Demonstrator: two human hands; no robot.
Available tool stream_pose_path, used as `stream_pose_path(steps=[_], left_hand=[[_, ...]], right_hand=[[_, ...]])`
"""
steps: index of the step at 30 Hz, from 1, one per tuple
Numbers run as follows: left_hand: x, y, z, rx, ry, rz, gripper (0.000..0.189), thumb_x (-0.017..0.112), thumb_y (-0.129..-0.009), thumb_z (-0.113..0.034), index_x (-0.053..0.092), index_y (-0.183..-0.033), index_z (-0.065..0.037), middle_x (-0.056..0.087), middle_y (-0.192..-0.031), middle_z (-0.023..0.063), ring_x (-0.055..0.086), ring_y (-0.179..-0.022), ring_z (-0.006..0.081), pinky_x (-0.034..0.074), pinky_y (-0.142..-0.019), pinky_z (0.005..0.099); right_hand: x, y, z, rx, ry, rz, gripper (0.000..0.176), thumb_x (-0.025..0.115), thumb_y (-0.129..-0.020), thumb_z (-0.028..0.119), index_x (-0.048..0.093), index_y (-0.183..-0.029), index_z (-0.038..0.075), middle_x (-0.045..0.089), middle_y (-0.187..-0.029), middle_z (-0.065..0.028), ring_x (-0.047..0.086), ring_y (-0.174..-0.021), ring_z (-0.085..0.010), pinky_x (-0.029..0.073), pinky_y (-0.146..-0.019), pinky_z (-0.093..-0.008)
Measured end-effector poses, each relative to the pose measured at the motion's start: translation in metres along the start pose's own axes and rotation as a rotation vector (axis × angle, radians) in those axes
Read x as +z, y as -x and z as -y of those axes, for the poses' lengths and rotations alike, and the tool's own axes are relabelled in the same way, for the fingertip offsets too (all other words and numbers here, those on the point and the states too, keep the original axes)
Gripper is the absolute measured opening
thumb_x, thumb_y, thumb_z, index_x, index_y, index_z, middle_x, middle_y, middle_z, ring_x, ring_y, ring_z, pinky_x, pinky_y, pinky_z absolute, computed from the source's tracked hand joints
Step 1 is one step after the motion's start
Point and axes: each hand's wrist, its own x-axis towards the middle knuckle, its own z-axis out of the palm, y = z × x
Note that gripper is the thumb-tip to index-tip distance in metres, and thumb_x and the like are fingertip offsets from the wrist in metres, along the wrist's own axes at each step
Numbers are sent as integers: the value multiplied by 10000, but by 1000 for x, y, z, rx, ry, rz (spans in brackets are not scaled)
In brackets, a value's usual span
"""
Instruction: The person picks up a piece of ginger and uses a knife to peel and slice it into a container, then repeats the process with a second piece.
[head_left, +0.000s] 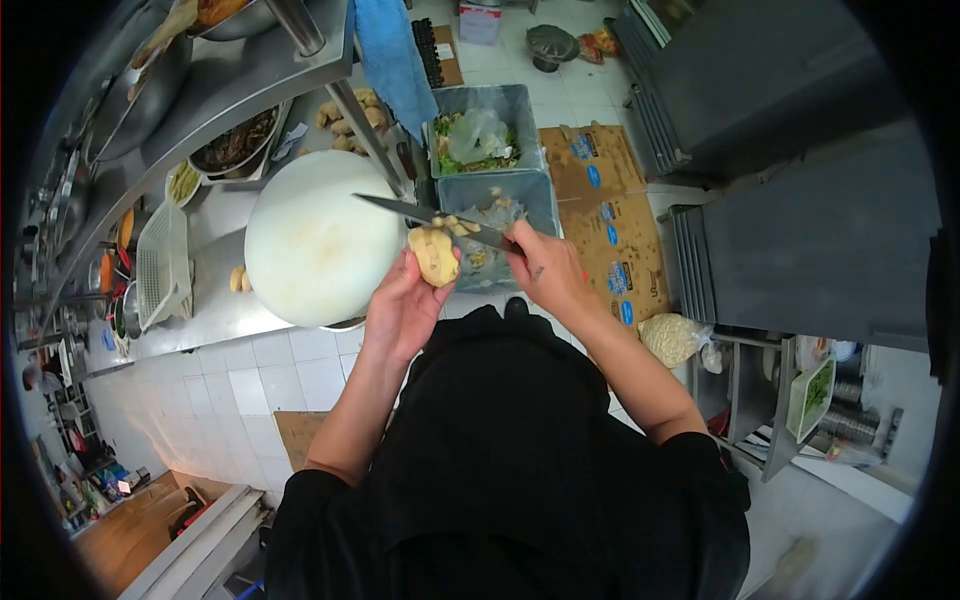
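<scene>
My left hand (402, 312) grips a partly peeled potato (434, 258), pale yellow with strips of brown skin left on it. A long kitchen knife (398, 208) is in my right hand (548, 272), fingers wrapped round its handle. Its dark blade points left and lies just above the potato, with bits of peel (455, 225) sticking to it. Below both hands stands a grey bin (548, 200) holding peelings and plastic. Left of the potato is a round white cutting board (320, 240) on the steel counter.
Unpeeled potatoes (370, 112) are heaped at the counter's far end, beside a shelf post (368, 135). A white basket (165, 260) stands at left. Another bin (530, 120) with green scraps is ahead. Flattened cardboard (600, 230) covers the floor at right, near dark steel cabinets (810, 230).
</scene>
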Motion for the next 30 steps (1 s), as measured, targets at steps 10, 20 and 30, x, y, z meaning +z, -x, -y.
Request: stream_pose_path(steps=[10,20,30], left_hand=[[-17,2,5,26,-3,55,475,591,-1044,-204,469,-1439,30,582,-1416,164,571,-1332,309,486,-1136,442],[-19,2,1,4,-73,76,533,654,-1012,-256,485,-1423,39,608,-1391,181,617,-1272,335,517,-1096,442],[-25,-3,-16,-13,-248,79,590,685,-966,-228,473,-1438,55,577,-1436,164,599,-1295,346,505,-1110,438]], right_hand=[[-4,-10,24,-148,-32,10,208,689,-812,33,538,-943,91,686,-777,-116,679,-714,-377,509,-589,-480],[-16,-11,44,-122,-52,-1,265,725,-792,26,533,-963,91,668,-776,-118,679,-732,-373,505,-594,-471],[-12,9,-10,169,8,91,194,691,-888,66,562,-1032,75,710,-858,-166,683,-798,-419,520,-648,-500]])
